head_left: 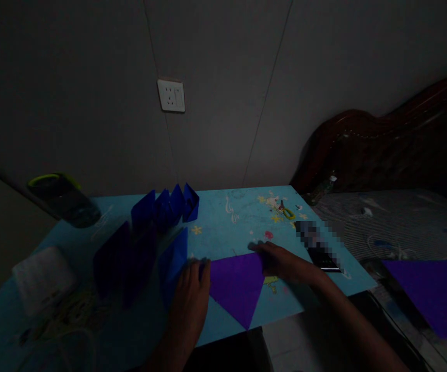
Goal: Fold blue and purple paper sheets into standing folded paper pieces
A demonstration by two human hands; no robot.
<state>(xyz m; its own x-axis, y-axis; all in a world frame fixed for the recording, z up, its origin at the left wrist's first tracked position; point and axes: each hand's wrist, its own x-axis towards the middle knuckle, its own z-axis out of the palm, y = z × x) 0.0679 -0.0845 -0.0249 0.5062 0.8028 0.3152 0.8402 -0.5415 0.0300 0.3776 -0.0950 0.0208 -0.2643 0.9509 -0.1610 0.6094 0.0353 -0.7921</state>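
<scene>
A purple sheet of paper (234,289), folded into a triangle with its point towards me, lies on the light blue table (231,206). My left hand (193,284) presses its closed fingers on the left corner of the paper. At the right corner, my right hand (275,261) grips the edge, its thumb partly hidden. Just left of my left hand stands a folded blue paper piece (174,261). Darker blue folded papers (125,261) stand further left. Behind them is a row of several blue folded paper pieces (164,209).
Yellow-handled scissors (287,212) lie near scraps at the back right. A phone (318,245) with a blurred screen rests by the right edge. On the left are a white box (45,279) and a dark object with a yellow-green rim (63,199). Purple sheets (432,292) lie on the bed.
</scene>
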